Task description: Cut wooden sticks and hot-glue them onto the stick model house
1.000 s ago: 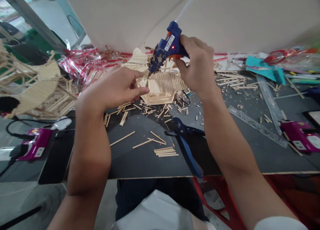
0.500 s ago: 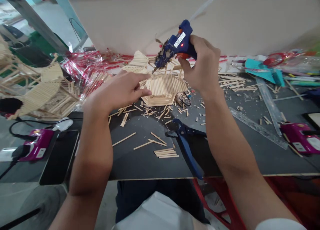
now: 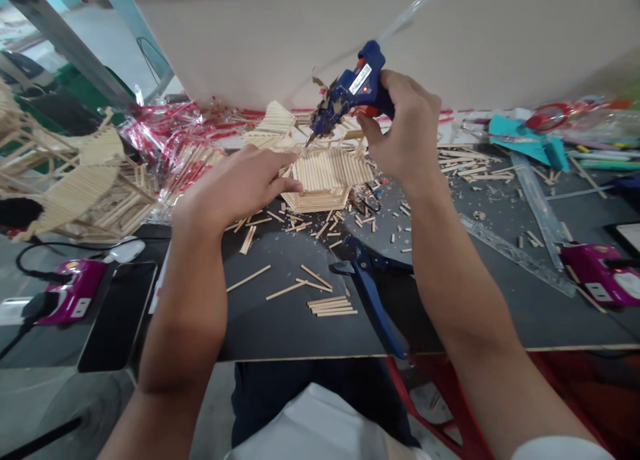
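Note:
In the head view my right hand (image 3: 407,130) is wrapped round a blue hot glue gun (image 3: 350,90), its small red light lit and its front crusted with brown residue. The nozzle points down and left, close over the rear left part of a model built of thin wooden sticks (image 3: 325,173). My left hand (image 3: 240,180) grips that model's left edge, thumb in front and forefinger behind. Whether a loose stick lies between those fingers is hidden. A clear glue stick (image 3: 415,10) extends upward from the gun's back.
Blue-handled cutters (image 3: 373,287) lie before the model, beside several loose sticks (image 3: 330,305). Clear rulers (image 3: 517,257) are at right. Purple power sockets (image 3: 75,290) and a phone (image 3: 119,317) sit at left, near another stick model (image 3: 90,180). Red-and-clear plastic packets (image 3: 175,140) lie behind.
The view and both hands are almost unchanged. My left hand's forefinger has drawn back slightly to the left, and the glue gun's nozzle remains close above the model.

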`<state>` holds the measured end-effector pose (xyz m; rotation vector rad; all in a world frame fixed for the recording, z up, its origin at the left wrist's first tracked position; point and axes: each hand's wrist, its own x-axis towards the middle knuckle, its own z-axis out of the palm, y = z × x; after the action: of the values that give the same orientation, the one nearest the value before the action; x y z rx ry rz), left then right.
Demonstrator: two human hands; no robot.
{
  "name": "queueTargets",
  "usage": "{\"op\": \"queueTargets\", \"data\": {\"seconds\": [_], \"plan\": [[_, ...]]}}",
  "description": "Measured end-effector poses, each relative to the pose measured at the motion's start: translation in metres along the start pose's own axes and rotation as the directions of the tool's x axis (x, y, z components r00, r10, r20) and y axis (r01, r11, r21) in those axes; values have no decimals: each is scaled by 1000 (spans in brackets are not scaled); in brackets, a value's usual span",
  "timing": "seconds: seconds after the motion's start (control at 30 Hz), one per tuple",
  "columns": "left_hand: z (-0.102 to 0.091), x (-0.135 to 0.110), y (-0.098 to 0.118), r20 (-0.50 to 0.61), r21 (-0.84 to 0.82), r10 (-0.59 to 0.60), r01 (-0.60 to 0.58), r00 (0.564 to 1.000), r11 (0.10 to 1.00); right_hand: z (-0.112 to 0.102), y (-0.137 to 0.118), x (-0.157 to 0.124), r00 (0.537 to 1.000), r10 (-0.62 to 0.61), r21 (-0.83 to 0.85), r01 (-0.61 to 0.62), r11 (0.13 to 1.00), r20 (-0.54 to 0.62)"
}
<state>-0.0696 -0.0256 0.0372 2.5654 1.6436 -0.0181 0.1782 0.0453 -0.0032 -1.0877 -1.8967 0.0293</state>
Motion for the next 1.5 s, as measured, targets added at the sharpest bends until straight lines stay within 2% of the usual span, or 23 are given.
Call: {"op": "queueTargets", "data": {"seconds": [0.47, 0.67, 0.9, 1.13, 1.5], "plan": [[0, -3, 10, -21, 36, -57, 58, 998, 998, -1, -1, -1, 1000, 10, -28, -10, 1000, 12], [0, -3, 9, 4, 50, -50, 49, 999, 998, -2, -3, -1, 1000, 19, -5, -19, 1000, 18], [-4, -4, 3, 24, -4, -12, 12, 1000, 1000, -4, -3, -1, 999, 41, -3, -41, 999, 29], [-10, -7, -4, -22, -99, -11, 9, 1000, 995, -4, 1, 0, 1000, 24, -28, -24, 999, 6], [-9, -5, 1, -28, -124, -27, 23, 999, 992, -6, 1, -1, 1000, 13, -30, -13, 999, -15]]}}
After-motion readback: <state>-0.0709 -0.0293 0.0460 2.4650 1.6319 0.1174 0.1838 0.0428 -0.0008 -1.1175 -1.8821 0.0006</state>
